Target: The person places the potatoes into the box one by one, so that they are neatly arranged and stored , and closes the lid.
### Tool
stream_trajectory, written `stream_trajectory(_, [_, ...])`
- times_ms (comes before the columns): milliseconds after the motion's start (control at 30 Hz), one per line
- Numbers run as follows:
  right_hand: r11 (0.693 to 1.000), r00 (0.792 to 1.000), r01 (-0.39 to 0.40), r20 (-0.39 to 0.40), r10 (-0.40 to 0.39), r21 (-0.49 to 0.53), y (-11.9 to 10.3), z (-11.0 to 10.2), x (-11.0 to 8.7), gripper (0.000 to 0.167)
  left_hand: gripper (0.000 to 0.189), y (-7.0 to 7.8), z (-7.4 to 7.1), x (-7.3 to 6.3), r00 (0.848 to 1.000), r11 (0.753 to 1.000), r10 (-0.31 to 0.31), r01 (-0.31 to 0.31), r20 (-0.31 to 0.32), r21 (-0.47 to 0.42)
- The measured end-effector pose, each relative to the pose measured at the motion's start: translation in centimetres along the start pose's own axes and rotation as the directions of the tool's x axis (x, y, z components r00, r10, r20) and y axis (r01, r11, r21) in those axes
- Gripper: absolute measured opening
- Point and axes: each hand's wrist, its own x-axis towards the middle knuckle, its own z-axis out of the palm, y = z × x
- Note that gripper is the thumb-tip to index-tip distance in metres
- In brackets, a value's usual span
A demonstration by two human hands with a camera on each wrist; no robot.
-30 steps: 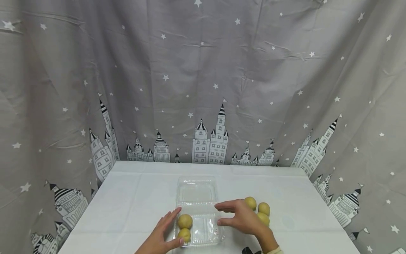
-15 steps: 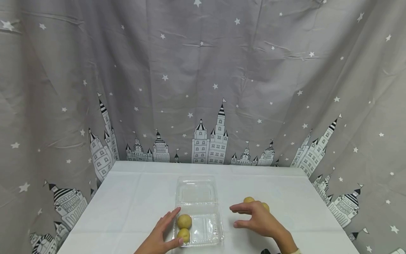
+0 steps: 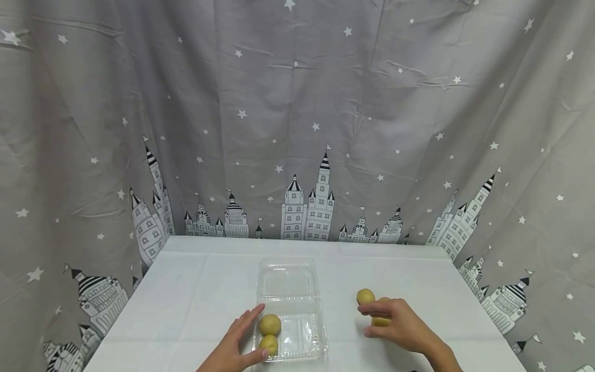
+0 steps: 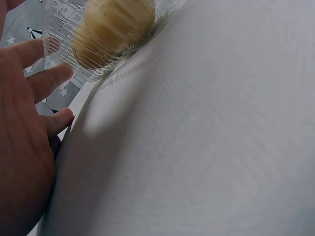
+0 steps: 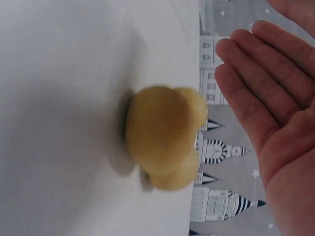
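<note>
A clear plastic clamshell box (image 3: 301,336) lies with its lid (image 3: 288,281) folded back. In its left side sit two small potatoes, the farther one (image 3: 270,325) and the nearer one (image 3: 269,344). My left hand (image 3: 234,345) is at the box's left side with fingers extended; in the left wrist view its fingertips (image 4: 60,74) are right at the ribbed wall. My right hand (image 3: 405,326), holding nothing, is beside three loose potatoes: one (image 3: 365,296) at the back, another (image 3: 381,321) between thumb and fingers, a third mostly hidden behind the hand. The right wrist view shows these potatoes (image 5: 160,129) apart from the palm.
A white cloth (image 3: 200,289) covers the table, whose far edge meets a grey curtain (image 3: 297,103) printed with stars and castles. The loose potatoes stand right of the box, with a stretch of white cloth between.
My right hand has moved right, from beside the box to the loose potatoes, and now partly covers them. The left hand, the box and its two potatoes have stayed in place.
</note>
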Motion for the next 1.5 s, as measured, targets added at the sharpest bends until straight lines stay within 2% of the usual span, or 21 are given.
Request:
stream_trajectory(133, [0.999, 0.999, 0.034, -0.01, -0.034, 0.012, 0.6, -0.8, -0.8, 0.042, 0.093, 0.0, 0.0, 0.0, 1.0, 1.0, 0.008, -0.008, -0.001, 0.0])
stream_trajectory(300, [0.999, 1.0, 0.025, 0.0, -0.025, 0.036, 1.5, -2.2, -1.6, 0.042, 0.093, 0.0, 0.0, 0.0, 1.0, 1.0, 0.011, -0.011, -0.002, -0.003])
stream_trajectory(433, [0.998, 1.0, 0.018, 0.003, -0.018, 0.053, 2.2, -3.4, -2.1, 0.044, 0.094, 0.1, 0.0, -0.1, 1.0, 1.0, -0.01, 0.01, 0.005, 0.001])
stream_trajectory(800, [0.994, 0.994, -0.105, -0.015, 0.105, 0.002, 3.8, -5.7, -3.2, 0.045, 0.093, -0.1, -0.1, 0.0, 1.0, 1.0, 0.003, -0.003, 0.012, 0.021])
stream_trajectory(1000, [0.987, 0.987, -0.158, -0.038, 0.157, -0.017, 4.9, -6.3, -3.4, 0.043, 0.093, 0.0, -0.1, 0.0, 1.0, 1.0, -0.003, 0.003, 0.008, 0.018])
stream_trajectory(1300, [0.988, 0.987, -0.154, -0.053, 0.155, 0.015, 6.1, -6.3, -3.4, 0.044, 0.095, -0.1, 0.0, -0.1, 1.0, 1.0, -0.004, 0.004, 0.006, 0.017])
stream_trajectory(1500, [0.982, 0.98, -0.187, -0.067, 0.186, 0.004, 7.3, -6.2, -3.4, 0.048, 0.094, 0.0, 0.0, -0.1, 1.0, 1.0, -0.01, 0.01, 0.003, 0.02])
